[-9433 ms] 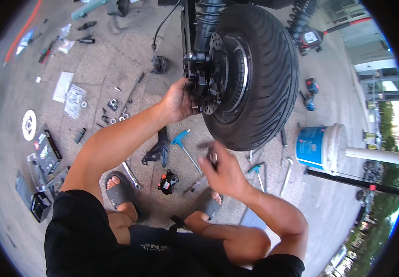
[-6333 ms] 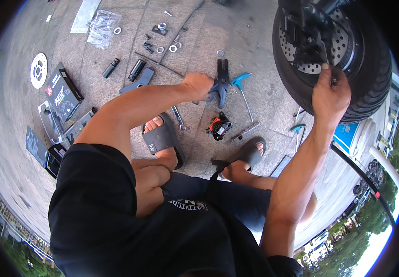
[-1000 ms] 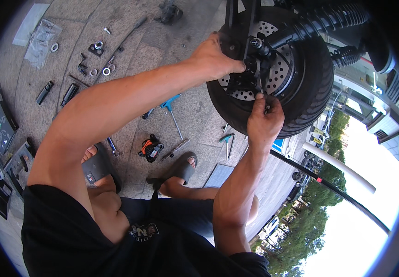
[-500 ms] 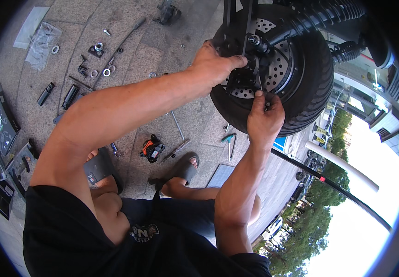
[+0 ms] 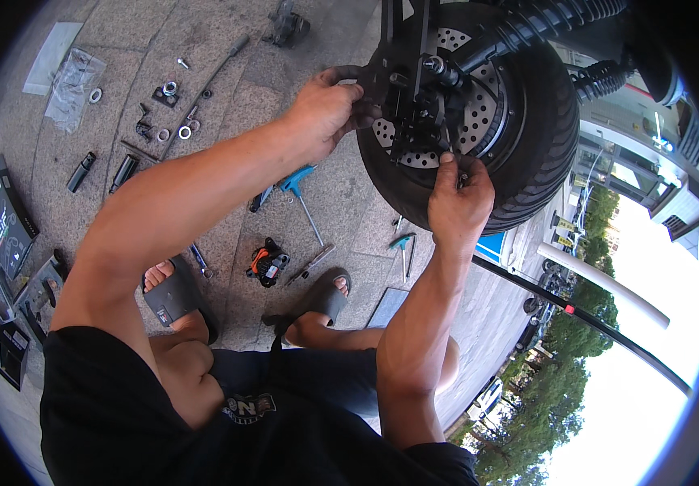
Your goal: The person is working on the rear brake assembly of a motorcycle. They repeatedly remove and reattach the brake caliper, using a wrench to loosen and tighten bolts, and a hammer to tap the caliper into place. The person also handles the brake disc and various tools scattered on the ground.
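Observation:
A black wheel with a ribbed tyre (image 5: 548, 154) and a drilled brake disc (image 5: 479, 105) stands at the upper right. Black brackets and fittings (image 5: 418, 121) sit in front of the disc. My left hand (image 5: 323, 112) is closed at their left side, its darkened fingers on a black part (image 5: 373, 85) whose shape is partly hidden. My right hand (image 5: 464, 198), below the fittings, has thumb and fingers pinched together at their lower edge. Something small and dark shows by those fingers, too small to name.
A spring shock absorber (image 5: 543, 36) runs to the upper right. On the paving lie T-handle keys (image 5: 293, 180) (image 5: 402, 241), an orange-black brake caliper (image 5: 267, 262), a wrench (image 5: 201, 261), washers (image 5: 162, 134), sockets (image 5: 80, 172) and a dark box (image 5: 5, 212). My sandalled feet are below.
My left hand has shifted left from the middle of the fittings to their outer side. A blue T-handle key now shows below that forearm. My right hand stays at nearly the same spot.

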`<action>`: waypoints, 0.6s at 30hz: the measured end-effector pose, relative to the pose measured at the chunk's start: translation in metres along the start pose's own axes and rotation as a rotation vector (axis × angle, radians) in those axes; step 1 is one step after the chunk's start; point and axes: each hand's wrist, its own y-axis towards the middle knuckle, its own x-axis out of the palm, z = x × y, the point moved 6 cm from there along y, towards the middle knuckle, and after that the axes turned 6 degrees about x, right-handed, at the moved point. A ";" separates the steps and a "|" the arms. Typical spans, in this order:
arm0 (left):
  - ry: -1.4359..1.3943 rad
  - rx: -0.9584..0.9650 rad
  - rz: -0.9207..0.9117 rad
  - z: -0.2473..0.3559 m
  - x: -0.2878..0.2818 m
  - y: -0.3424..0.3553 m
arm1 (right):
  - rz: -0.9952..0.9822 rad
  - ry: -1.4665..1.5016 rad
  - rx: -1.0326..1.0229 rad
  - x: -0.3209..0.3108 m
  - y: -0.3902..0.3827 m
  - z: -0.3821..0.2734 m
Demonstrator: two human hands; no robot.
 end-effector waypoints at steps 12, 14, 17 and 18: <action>-0.335 -0.051 0.023 -0.016 0.004 0.001 | -0.005 0.009 0.006 0.000 0.000 0.001; -0.285 -0.032 0.016 -0.017 0.010 0.001 | 0.014 0.000 -0.034 0.000 0.000 -0.002; -0.076 0.008 0.036 -0.019 0.012 0.001 | 0.010 -0.011 -0.030 0.000 0.000 -0.003; -0.042 0.014 0.046 -0.020 0.012 0.001 | 0.003 -0.006 -0.015 0.000 0.000 -0.002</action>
